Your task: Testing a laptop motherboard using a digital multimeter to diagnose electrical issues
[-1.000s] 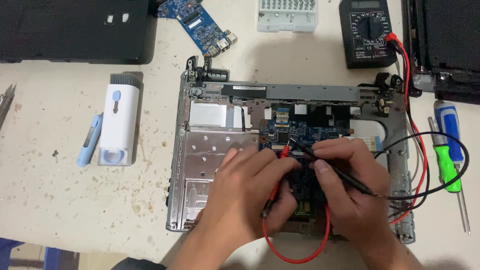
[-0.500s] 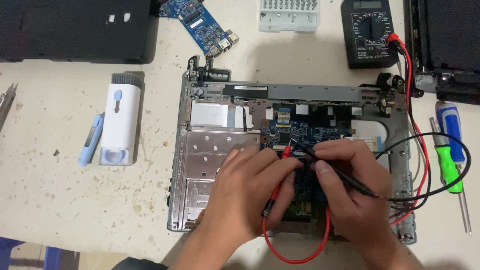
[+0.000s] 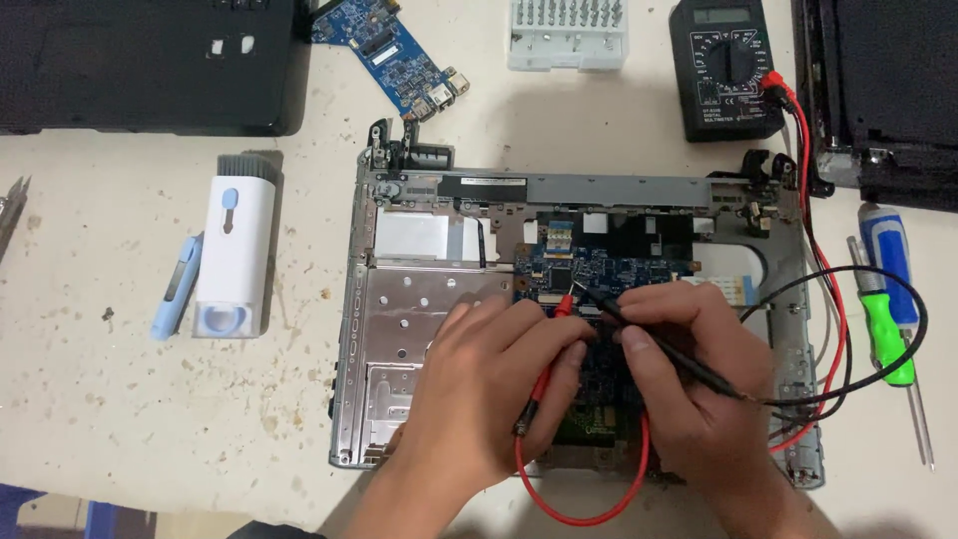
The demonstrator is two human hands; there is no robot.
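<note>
On the pale, stained table (image 3: 120, 419) lies an opened laptop base (image 3: 419, 329), its metal frame bare and a blue circuit board (image 3: 619, 274) showing in the middle. Both hands rest on that board. The left hand (image 3: 489, 384) pinches a red probe (image 3: 547, 364) between thumb and fingers, tip down on the board; the right hand (image 3: 689, 384) grips a black probe (image 3: 649, 334) like a pen, its tip just beside the red one. Red and black wires (image 3: 828, 329) run up to a black meter (image 3: 726, 70) at the far edge. To the left stands a white cleaning tool (image 3: 235, 250) with a small blue pen (image 3: 177, 286) beside it. A loose blue board (image 3: 394, 50) and a white bit holder (image 3: 567, 32) lie near the far edge. A green screwdriver (image 3: 886, 329) lies at the right.
</note>
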